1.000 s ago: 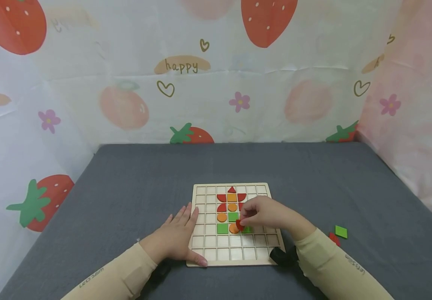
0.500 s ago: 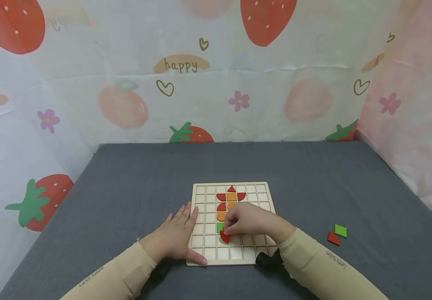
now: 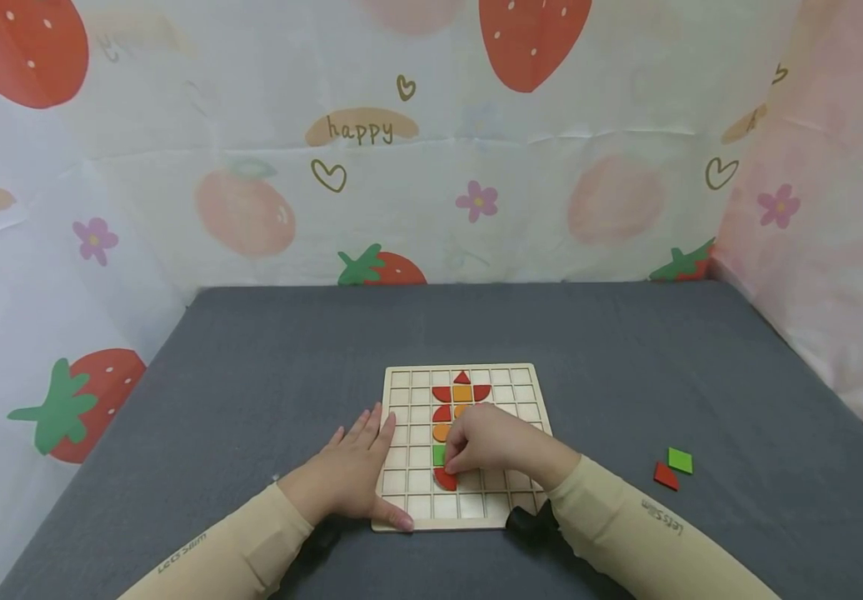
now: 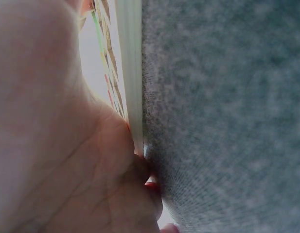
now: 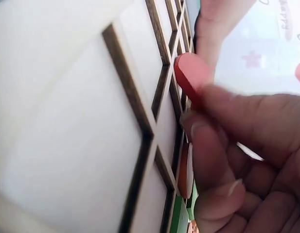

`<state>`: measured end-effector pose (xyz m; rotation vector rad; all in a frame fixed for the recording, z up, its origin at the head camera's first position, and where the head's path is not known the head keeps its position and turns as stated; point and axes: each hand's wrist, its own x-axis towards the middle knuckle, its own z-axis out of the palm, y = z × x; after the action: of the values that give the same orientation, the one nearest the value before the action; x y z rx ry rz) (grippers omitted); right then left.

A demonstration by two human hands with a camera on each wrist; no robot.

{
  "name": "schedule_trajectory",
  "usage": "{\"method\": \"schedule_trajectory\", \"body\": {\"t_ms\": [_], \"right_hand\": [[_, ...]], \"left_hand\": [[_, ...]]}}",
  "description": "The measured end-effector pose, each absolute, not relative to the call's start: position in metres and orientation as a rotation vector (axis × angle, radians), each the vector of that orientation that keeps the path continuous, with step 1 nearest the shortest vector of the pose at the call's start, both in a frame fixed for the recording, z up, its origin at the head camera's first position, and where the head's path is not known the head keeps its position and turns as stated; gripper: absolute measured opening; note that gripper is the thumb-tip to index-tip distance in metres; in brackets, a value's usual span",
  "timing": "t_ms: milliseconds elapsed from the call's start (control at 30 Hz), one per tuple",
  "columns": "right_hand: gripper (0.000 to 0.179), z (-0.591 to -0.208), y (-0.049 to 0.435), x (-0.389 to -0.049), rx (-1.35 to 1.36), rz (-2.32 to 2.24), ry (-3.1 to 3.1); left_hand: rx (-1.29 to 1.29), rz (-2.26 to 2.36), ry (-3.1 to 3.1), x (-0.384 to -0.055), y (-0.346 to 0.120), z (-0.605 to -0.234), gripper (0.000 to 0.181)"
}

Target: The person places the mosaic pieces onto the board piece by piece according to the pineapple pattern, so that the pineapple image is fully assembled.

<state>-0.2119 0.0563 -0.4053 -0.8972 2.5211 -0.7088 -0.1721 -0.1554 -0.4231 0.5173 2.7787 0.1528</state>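
Observation:
A wooden grid board (image 3: 469,524) lies on the table before me. My left hand (image 3: 349,475) rests along its left edge, fingers straight, thumb on the near corner. My right hand (image 3: 502,446) pinches a red quarter-circle tile (image 3: 445,480) between thumb and fingertips, low over a cell just nearer than a green square tile (image 3: 438,455). In the right wrist view that red tile (image 5: 191,73) stands tilted against the grid ridges. Farther up the board sit an orange round tile (image 3: 441,432), an orange square tile (image 3: 461,393), and a red triangle tile (image 3: 462,378). The right hand hides several tiles.
To the right of the board, a loose green tile (image 3: 680,461) and a loose red tile (image 3: 666,476) lie on the grey tablecloth (image 3: 311,350). A black object (image 3: 529,523) hangs under the right wrist, over the board's near edge. Printed curtains stand behind and beside the table.
My right hand has carried the red tile leftward and nearer, from the board's middle to below the green square. It then lowered slightly. The left hand has stayed in place.

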Motion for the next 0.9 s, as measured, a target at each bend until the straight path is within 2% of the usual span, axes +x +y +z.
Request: {"method": "schedule_trajectory", "body": {"t_ms": [633, 900], "right_hand": [[0.019, -0.406, 0.056, -0.21, -0.965, -0.701, 2.51], [0.017, -0.397, 0.073, -0.214, -0.921, -0.794, 2.521]], "left_hand": [[0.515, 0.144, 2.782, -0.174, -0.156, -0.425, 0.138], [0.515, 0.158, 2.788, -0.174, -0.156, -0.427, 0.139]]}}
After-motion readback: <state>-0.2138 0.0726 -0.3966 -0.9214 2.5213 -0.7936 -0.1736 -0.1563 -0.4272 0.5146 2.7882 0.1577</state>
